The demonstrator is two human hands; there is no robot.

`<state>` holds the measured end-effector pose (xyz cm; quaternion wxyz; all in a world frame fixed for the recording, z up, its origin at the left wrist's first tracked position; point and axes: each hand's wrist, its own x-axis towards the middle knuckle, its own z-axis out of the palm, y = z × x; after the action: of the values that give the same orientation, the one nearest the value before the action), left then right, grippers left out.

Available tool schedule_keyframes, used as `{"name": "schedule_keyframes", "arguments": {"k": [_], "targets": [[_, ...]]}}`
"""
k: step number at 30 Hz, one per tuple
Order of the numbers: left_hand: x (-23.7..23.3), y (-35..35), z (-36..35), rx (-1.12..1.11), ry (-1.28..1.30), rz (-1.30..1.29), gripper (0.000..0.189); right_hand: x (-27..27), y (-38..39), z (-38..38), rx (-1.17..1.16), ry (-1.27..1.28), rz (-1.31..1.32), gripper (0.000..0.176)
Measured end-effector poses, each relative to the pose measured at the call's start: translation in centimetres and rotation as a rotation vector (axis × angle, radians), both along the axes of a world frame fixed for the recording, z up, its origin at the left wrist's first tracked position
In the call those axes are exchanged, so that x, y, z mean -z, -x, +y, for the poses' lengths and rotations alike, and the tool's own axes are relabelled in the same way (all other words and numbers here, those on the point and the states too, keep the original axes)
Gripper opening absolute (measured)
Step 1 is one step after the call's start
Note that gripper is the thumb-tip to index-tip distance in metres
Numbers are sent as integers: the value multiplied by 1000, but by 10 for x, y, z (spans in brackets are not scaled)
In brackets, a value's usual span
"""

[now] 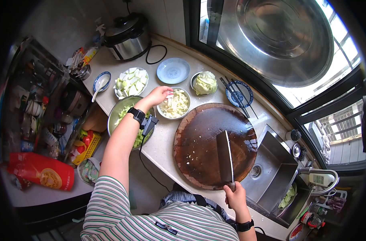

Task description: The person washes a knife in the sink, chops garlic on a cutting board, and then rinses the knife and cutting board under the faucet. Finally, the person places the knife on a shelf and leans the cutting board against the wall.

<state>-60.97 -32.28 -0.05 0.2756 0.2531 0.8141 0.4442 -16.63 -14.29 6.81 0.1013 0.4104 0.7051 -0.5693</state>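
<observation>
My right hand [236, 197] is closed round the dark handle of a cleaver [224, 156], whose broad blade stands over the round wooden chopping board [199, 124]. Small pale scraps lie on the wet board. My left hand [158, 95] is at the rim of a bowl of chopped cabbage [175, 106], its fingers bent together over the pale pieces. What the fingertips hold, if anything, I cannot make out. Beneath my left forearm is a large metal bowl of green leaves [120, 114], partly hidden. A half cabbage [205, 83] sits in a small bowl behind the board.
Behind are a plate of cut white-green vegetable [131, 82], a light blue plate [173, 70], and chopsticks [238, 98] across a patterned plate. A pressure cooker [126, 40] stands at the back left. The metal sink [267, 160] is right of the board. A cable [150, 170] hangs from my left wrist.
</observation>
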Motion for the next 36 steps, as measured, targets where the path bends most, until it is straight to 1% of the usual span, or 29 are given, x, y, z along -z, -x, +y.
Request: {"name": "schedule_keyframes", "arguments": {"k": [3, 4, 5, 7, 8, 9, 11, 12, 14, 15, 17, 18, 19, 21, 22, 23, 25, 26, 27, 29, 31, 33, 34, 35, 36], "targets": [[1, -2, -2, -11, -110, -56, 25, -1, 0, 0, -1, -5, -2, 21], [-4, -6, -2, -9, -172, -77, 22, -2, 1, 0, -4, -7, -4, 21], [-8, -10, -1, -9, -172, -77, 22, -1, 0, 0, -4, -7, -4, 21], [-17, -19, 7, -23, 186, 216, 16, 3, -1, 0, -3, 0, -1, 21], [-16, -26, 11, -10, 215, 407, 16, 3, 0, -1, -4, 1, 0, 21], [-16, -34, 17, 8, 393, 479, 20, 2, 1, -1, -7, 4, -6, 21], [-21, -51, 26, 52, 622, 583, 22, 1, 3, -2, -8, 4, -13, 21], [-15, -51, 27, 52, 619, 582, 22, -1, 4, -3, -9, 5, -14, 21], [5, -48, 28, -29, 676, 620, 17, -2, 3, -3, -9, 2, -16, 21], [11, -45, 28, -28, 673, 620, 17, -3, 2, -2, -10, 4, -4, 21], [16, -31, 24, -183, 495, 269, 15, -2, 0, -2, -12, 7, 8, 21], [23, -21, 17, -162, 396, 201, 15, -1, -2, -1, -6, 9, 7, 21], [23, -18, 11, -164, 397, 205, 15, 0, -3, -1, 0, 11, 8, 21], [24, -12, 3, -132, 319, 186, 13, 3, -4, 1, -1, 5, 10, 21], [24, -14, 4, -166, 336, 178, 16, 3, -4, 1, -2, -4, 8, 21], [14, -23, 9, -169, 335, 183, 16, 3, -3, 1, -4, -5, 13, 21], [-5, -45, 24, -164, 543, 346, 26, 2, -2, 0, -28, -9, -12, 21], [-10, -52, 31, -149, 645, 354, 28, 1, -2, -1, -25, -12, -11, 21], [-3, -51, 35, -143, 639, 354, 28, 0, -1, -3, -32, -8, -3, 21], [8, -54, 43, -190, 781, 560, 22, -4, -3, -5, -34, -10, -1, 21], [6, -50, 44, -220, 792, 571, 21, -7, -5, -5, -56, -7, 11, 21], [-5, -39, 37, -271, 627, 176, 28, -7, -7, -4, -60, -3, 19, 21], [4, -32, 29, -310, 487, 157, 26, -7, -8, -4, -48, -6, 14, 21], [9, -25, 19, -312, 491, 162, 26, -6, -9, -4, -35, -8, 9, 21], [13, -18, 10, -282, 279, 36, 22, -5, -10, -3, -37, -3, 13, 21]]}}
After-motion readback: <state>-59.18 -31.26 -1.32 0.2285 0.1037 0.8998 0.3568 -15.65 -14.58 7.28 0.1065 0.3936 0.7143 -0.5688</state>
